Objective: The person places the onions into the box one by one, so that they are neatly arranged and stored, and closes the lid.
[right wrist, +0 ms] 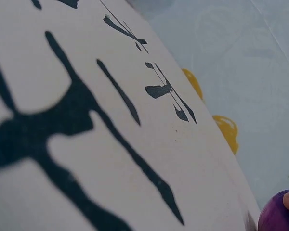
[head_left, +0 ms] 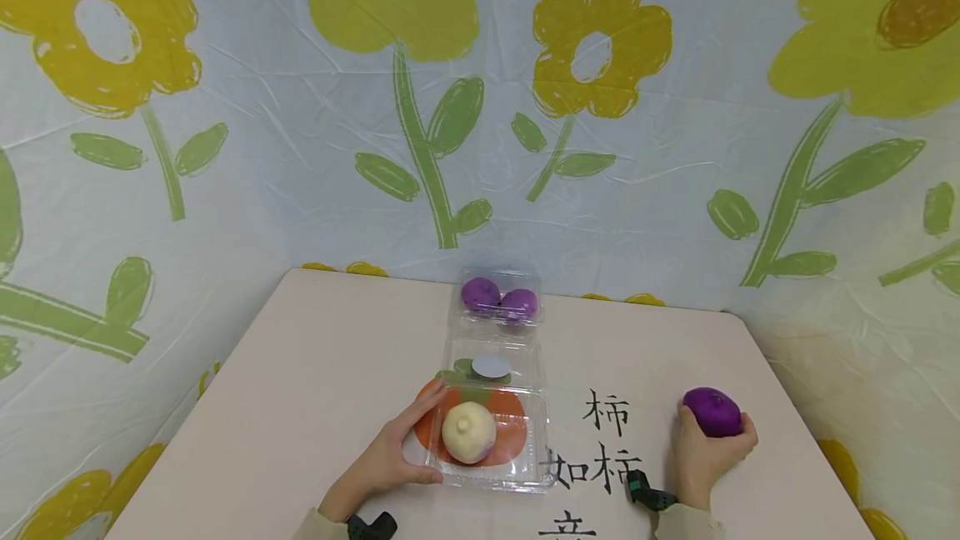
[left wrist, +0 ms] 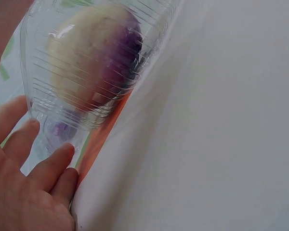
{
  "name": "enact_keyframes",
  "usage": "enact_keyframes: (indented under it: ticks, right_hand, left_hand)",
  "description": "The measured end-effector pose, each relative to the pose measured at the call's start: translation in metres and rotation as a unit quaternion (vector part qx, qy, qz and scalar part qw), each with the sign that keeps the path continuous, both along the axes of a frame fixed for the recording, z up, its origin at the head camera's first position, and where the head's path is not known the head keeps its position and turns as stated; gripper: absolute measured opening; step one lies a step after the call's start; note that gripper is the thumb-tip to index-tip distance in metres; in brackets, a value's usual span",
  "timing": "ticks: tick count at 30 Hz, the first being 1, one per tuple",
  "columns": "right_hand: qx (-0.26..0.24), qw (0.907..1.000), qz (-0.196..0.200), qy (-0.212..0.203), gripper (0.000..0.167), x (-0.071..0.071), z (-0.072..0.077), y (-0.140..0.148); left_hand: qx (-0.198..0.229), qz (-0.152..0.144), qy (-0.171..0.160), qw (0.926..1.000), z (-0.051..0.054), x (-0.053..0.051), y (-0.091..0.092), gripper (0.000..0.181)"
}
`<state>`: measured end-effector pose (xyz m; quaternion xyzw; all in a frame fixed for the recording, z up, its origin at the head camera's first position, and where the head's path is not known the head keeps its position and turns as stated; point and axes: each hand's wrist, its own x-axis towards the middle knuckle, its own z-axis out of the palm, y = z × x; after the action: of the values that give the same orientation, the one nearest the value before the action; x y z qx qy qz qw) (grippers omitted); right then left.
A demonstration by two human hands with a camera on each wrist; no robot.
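My left hand [head_left: 387, 448] holds a clear plastic clamshell box [head_left: 525, 477] by its left side, thumb at the front corner and fingers toward the back. Inside lies a round cream turnip-like vegetable [head_left: 468, 432] with a small knob on top; purple colouring on its side shows in the left wrist view. Out at the right, my right hand [head_left: 705, 452] grips a glossy purple round vegetable [head_left: 712, 412], also turnip-like, between thumb and fingers. Only an edge of it, with one fingertip, appears at the lower right corner of the right wrist view.
Behind the box stands its raised or joined clear lid [head_left: 517, 352] with a pale round sticker [head_left: 491, 367]. Farther back, another clear box [head_left: 498, 273] contains two purple round vegetables. The pale table cover [head_left: 337, 357] bears an orange persimmon print and black characters. Flower-printed cloth encloses the table.
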<state>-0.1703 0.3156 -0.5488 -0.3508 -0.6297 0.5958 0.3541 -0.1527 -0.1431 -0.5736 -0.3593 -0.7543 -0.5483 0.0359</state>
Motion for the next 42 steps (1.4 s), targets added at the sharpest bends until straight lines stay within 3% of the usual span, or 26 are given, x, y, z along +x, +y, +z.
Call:
enact_keyframes:
  ticks: [8,16,28,35,42]
  right_hand:
    - [-0.011,0.9999,0.001,0.009,0.087,0.001,0.001,0.003]
    - [-0.042,0.9986,0.032,-0.002,0.086,0.006,0.010,0.004]
    - [-0.058,0.9929,0.090,0.052,0.078,0.002,0.015,-0.003]
    - [-0.033,0.9853,0.163,0.038,0.076,0.001,0.017,-0.013]
    - [0.014,0.9610,0.276,-0.010,0.077,0.001,0.018,-0.023]
  left_hand:
    - [0.000,0.001,0.002,1.0000,0.001,0.000,0.000,0.105]
    - [-0.008,0.007,-0.011,0.9999,0.000,0.000,0.001,0.104]
    - [-0.009,0.008,-0.006,0.9999,0.000,0.001,0.001,0.104]
    - [-0.007,0.007,-0.010,0.9999,0.000,0.001,0.000,0.104]
    - [-0.008,0.009,-0.009,0.9999,0.000,0.001,0.000,0.104]
